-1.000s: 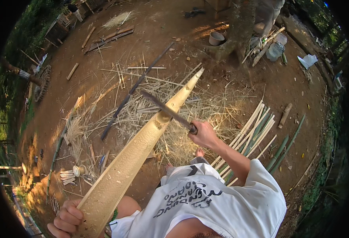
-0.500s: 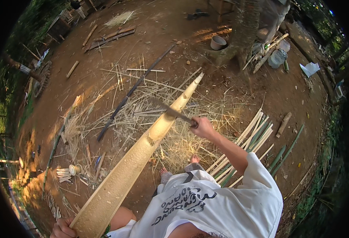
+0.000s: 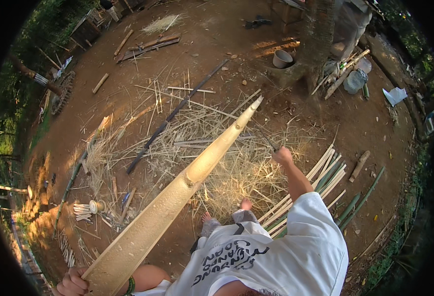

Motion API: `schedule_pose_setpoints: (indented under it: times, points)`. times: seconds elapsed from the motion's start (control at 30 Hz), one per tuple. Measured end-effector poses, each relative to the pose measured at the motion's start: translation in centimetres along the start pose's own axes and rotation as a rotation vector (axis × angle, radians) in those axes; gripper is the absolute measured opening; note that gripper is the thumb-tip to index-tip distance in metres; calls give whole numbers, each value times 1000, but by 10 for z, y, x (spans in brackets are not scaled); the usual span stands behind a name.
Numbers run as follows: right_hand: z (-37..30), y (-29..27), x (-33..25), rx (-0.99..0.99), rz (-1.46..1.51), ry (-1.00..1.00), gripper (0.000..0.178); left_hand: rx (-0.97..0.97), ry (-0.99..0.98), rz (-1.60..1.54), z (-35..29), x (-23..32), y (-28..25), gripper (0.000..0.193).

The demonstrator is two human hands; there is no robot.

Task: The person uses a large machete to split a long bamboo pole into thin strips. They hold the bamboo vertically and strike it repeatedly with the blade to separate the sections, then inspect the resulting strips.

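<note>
A long split length of pale bamboo (image 3: 165, 204) runs slantwise from the lower left toward the middle of the view, tapering to a thin far tip. Its near, wide end is gripped by my left hand (image 3: 72, 283), fingers curled over the edge, with a green band on that wrist. My right hand (image 3: 282, 156) is closed around the handle of a knife (image 3: 267, 140). The narrow dark blade points up and left, to the right of the bamboo's far part, and looks apart from it.
Bamboo shavings (image 3: 246, 180) litter the dirt around my feet. A dark pole (image 3: 170, 118) lies beyond the bamboo. On the right are bundled bamboo strips (image 3: 320, 175) and green poles (image 3: 362, 200). A bucket (image 3: 282, 59) stands by a tree trunk (image 3: 315, 39).
The knife blade was across the bamboo's far part; it has come off to the right with my right hand. My left hand keeps its hold on the near end.
</note>
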State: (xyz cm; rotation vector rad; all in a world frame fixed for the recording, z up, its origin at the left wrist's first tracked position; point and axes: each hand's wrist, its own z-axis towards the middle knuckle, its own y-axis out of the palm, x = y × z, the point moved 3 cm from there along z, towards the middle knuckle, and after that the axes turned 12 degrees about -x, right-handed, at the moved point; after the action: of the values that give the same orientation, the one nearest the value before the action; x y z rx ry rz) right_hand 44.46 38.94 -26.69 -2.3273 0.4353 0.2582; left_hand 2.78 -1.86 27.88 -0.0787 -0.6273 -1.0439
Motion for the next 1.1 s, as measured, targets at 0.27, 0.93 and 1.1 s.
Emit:
schedule_pose_setpoints:
  times: [0.27, 0.93, 1.1]
  points:
    - [-211, 48, -75, 57, 494, -416, 25, -30, 71, -169, 9, -30, 3, 72]
    - [-507, 98, -249, 299, 376, -1000, 18, -408, 56, -670, -18, -45, -35, 62]
    - [-505, 119, -238, 259, 412, -983, 19, -528, 63, -709, -24, -42, -38, 64]
